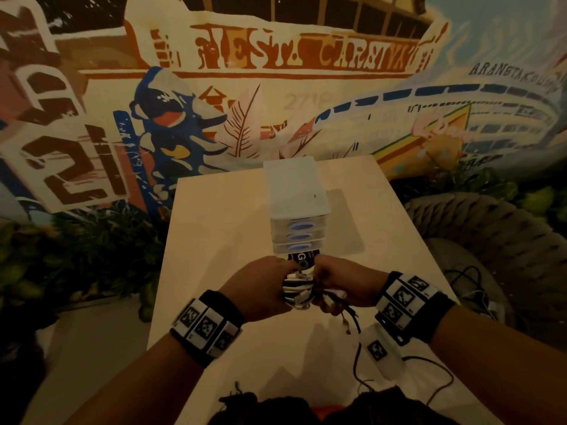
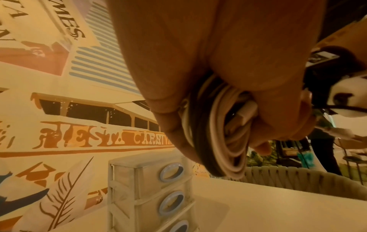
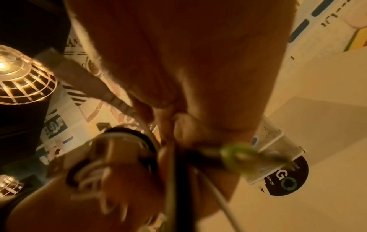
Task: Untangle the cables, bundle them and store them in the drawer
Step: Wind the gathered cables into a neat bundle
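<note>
1. Head view: both fists meet above the table [image 1: 214,210], just in front of the drawer unit [image 1: 296,191]. The left hand [image 1: 260,286] is curled round the coil [image 1: 297,291], a wad of black and white cables held upright. The right hand [image 1: 346,282] is closed beside it on loose strands, and a black tail [image 1: 357,348] hangs from it to the table. All three drawers look shut. A dark card [image 1: 302,256] lies at the foot of the unit.

2. Left wrist view: the left hand [image 2: 218,62] clamps the coil [image 2: 222,141] across its middle, loops sticking out below the fingers [image 2: 282,122]. A white plug is tucked inside the loops. The drawer unit [image 2: 151,188] stands below and beyond. My judgement: the coil is light and springy, its smooth jackets slippery, so it will fan open if the squeeze eases. Hold it across the waist, where every loop is pinned, never by one strand or a plug.

3. Right wrist view: blurred. The right hand [image 3: 188,78] pinches a thin cord [image 3: 174,172] that runs taut past the coil [image 3: 111,157]. A green band [image 3: 236,154] shows near the fingertips; whether it is held I cannot tell. It would likely bind best at the waist, with loose ends tucked in before a drawer is opened.
</note>
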A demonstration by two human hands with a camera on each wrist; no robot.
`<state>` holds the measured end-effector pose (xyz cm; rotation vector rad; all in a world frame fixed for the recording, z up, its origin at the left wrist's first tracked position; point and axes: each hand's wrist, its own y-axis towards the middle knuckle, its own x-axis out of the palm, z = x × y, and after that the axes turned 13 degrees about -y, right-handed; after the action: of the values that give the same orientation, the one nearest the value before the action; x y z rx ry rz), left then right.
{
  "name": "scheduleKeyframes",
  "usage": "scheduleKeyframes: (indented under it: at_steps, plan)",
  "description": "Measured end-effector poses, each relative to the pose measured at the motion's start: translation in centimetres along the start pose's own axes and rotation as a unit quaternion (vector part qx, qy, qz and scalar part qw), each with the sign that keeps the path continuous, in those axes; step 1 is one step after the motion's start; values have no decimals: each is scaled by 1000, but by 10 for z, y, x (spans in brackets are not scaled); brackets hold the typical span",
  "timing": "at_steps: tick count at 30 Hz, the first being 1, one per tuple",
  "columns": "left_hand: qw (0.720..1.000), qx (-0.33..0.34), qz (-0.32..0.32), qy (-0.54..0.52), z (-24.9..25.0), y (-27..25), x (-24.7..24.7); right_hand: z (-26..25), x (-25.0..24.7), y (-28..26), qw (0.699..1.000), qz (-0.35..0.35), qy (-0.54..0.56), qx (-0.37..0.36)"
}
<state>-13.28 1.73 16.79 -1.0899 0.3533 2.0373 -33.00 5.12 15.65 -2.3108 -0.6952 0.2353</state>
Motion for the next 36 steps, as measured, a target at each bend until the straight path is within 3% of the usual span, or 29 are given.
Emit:
scheduleKeyframes:
  at_steps: [3,6,11,18,23,26,30,36]
  plan:
    - [999,-7,-14,50,3,-1,6,0,-1,2,994,-45,-95,-11]
    - [993,-17,-28,109,5,-1,13,-10,6,-1,969,-50,-241,3]
    - [983,-36,-54,174,13,1,16,-19,15,1,907,8,-422,-3]
    - [973,-70,-77,206,16,-2,13,-16,32,6,870,93,-481,-46]
    - [971,-60,-73,219,16,-6,14,-22,21,2,901,18,-433,-5]
    - [970,-66,-76,223,19,-4,14,-23,22,3,905,13,-426,0]
    - [963,-84,-102,237,24,1,16,-19,38,16,842,89,-531,-16]
    - [965,-103,-115,214,17,-4,23,1,46,28,813,115,-570,-18]
